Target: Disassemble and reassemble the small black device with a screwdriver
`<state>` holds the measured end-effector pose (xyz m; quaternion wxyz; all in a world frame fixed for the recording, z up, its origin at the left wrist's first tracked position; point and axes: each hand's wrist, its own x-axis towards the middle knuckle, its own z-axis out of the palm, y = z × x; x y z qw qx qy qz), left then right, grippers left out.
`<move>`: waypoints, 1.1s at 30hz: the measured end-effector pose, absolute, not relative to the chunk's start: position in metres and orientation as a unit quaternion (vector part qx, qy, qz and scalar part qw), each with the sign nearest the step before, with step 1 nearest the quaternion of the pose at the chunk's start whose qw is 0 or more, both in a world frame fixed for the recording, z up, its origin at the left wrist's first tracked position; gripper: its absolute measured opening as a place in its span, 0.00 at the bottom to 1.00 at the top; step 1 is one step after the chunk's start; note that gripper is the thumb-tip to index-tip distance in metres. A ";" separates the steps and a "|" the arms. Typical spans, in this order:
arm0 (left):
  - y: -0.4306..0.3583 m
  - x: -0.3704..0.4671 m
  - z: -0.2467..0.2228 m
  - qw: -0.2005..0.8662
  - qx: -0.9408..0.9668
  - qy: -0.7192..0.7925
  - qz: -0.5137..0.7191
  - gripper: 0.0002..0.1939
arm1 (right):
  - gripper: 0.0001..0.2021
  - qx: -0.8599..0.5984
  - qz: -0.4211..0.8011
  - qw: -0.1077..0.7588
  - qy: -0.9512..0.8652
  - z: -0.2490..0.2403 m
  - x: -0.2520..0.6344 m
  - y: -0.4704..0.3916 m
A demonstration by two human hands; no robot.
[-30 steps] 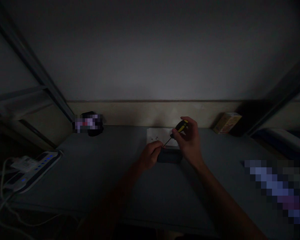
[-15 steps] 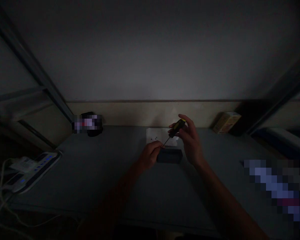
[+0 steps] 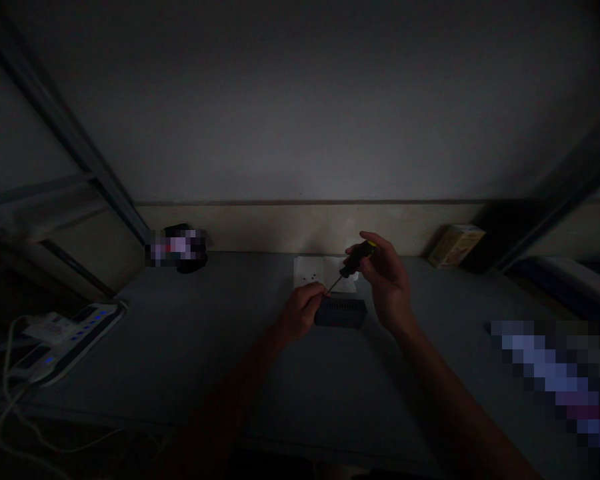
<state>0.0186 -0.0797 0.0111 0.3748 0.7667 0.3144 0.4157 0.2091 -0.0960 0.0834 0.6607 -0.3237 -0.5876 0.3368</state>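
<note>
A dark box-shaped device (image 3: pixel 341 314) with a row of slots rests on the grey table. My left hand (image 3: pixel 301 311) is closed at its left end, with fingertips at the upper left corner. In my right hand (image 3: pixel 384 277) is a black and yellow screwdriver (image 3: pixel 356 260), tilted, its thin shaft running down left to my left fingertips. Whether the tip touches a screw is too small to tell. Behind the device lies a white paper (image 3: pixel 307 267) with several tiny dark pieces on it.
A white power strip (image 3: pixel 87 337) with cables lies on the left of the table (image 3: pixel 205 360). A black object (image 3: pixel 191 265), partly blurred, stands at the back left. A small carton (image 3: pixel 455 245) is at the back right, and a blurred-out item (image 3: pixel 545 367) at the right.
The screwdriver handle has turned a little in my right hand, and its fingers have shifted around it. My left hand and the device stay together as before.
</note>
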 end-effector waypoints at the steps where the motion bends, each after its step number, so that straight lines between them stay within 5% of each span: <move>1: -0.080 0.019 0.012 0.375 0.767 0.314 0.416 0.16 | 0.19 -0.318 0.338 0.662 -0.588 0.083 0.208 -0.097; 25: -0.082 0.019 0.018 0.381 0.762 0.324 0.412 0.16 | 0.18 -0.356 0.278 0.671 -0.587 0.088 0.204 -0.097; 33: -0.078 0.020 0.011 0.362 0.764 0.336 0.416 0.16 | 0.22 -0.296 0.365 0.640 -0.608 0.086 0.208 -0.096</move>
